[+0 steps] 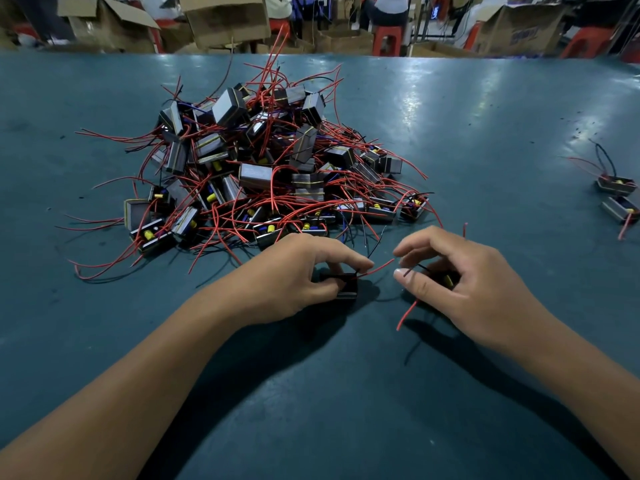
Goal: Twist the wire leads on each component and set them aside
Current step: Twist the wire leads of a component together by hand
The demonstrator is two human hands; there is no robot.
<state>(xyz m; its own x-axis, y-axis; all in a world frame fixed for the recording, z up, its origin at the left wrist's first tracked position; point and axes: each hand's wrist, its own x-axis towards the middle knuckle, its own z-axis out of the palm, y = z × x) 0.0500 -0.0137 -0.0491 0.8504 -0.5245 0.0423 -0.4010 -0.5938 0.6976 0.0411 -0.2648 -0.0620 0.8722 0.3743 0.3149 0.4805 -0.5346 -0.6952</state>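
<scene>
A big heap of small black box components [263,168] with red and black wire leads lies on the teal table [346,393], just beyond my hands. My left hand [294,275] grips one black component [346,289] against the table, its fingertips pinching red and black leads [379,266] that stick out to the right. My right hand [460,282] curls over a second component [446,280] with a yellow part; thumb and forefinger close on its thin black lead, and a red lead [407,315] trails out below the hand.
Two components [618,194] with wires lie apart at the table's right edge. Cardboard boxes [225,19], red stools [386,39] and a seated person stand beyond the far table edge.
</scene>
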